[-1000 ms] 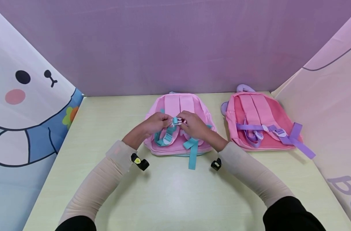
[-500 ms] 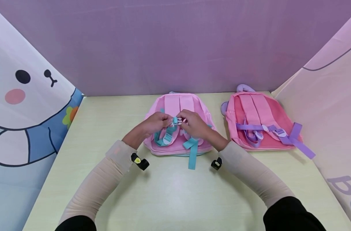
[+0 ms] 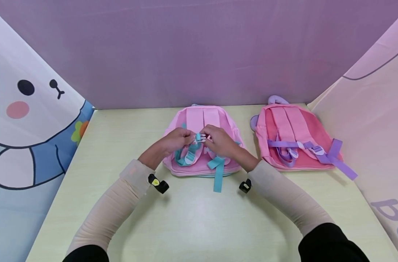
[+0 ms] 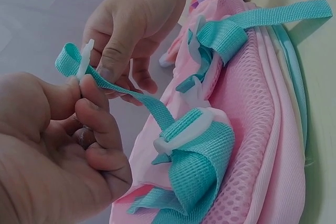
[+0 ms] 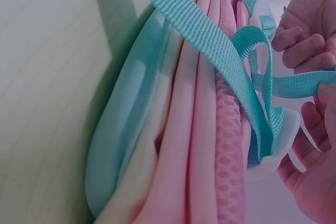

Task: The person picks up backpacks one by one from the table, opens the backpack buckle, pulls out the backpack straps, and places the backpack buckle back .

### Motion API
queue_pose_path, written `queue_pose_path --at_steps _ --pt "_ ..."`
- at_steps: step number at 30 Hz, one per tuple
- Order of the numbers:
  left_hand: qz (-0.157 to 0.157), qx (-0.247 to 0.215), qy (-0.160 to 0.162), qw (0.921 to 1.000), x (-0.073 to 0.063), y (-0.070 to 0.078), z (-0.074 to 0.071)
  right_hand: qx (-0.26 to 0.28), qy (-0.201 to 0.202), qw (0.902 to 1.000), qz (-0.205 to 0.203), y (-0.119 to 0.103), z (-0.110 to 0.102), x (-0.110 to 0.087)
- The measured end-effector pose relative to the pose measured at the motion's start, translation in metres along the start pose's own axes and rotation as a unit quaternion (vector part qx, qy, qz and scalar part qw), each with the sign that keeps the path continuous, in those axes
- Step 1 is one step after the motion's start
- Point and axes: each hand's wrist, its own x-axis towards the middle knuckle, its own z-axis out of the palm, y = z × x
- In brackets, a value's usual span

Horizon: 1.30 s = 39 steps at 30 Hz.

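A pink backpack point(image 3: 182, 169) lies with its shoulder straps up, in front of me. My left hand point(image 3: 176, 140) pinches a white plastic buckle piece point(image 4: 85, 59) between thumb and forefinger. Its prongs point toward my right hand point(image 3: 220, 142). A teal strap point(image 4: 149, 103) loops through the buckle and runs down to the bag. In the left wrist view, my right thumb lies on this strap close to the buckle, pinching it against the fingers. Another white buckle point(image 4: 186, 132) and a loose teal strap end point(image 3: 218, 180) rest on the bag.
To the right lies a second, coral-pink backpack point(image 3: 267, 125) with purple straps point(image 3: 334, 156) and a lilac top loop point(image 3: 277, 99). Both bags are on a pale wooden table point(image 3: 199, 225). A purple backdrop point(image 3: 199, 54) rises behind, with printed cloth panels point(image 3: 32, 127) at both sides.
Almost nothing differs. Both hands keep their hold at the buckle, with only a slight shift of the right fingers; the bags have stayed in place.
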Motion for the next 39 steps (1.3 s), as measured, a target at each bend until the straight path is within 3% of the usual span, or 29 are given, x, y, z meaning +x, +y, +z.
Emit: queue_pose_path --at_steps 12,23,39 --pt "-0.002 -0.016 -0.004 0.9999 -0.0019 0.0005 -0.0006 -0.016 0.006 0.9997 -0.016 0.0021 0.0004 -0.0012" --pt "0.004 -0.008 -0.004 1.0000 -0.0019 0.0009 -0.0007 0.024 0.015 0.9991 -0.032 0.0001 -0.0019 -0.0012" --pt "0.000 -0.011 -0.007 0.9999 -0.0021 0.0020 -0.0009 0.012 0.014 0.9996 -0.023 0.0003 -0.0005 -0.0011"
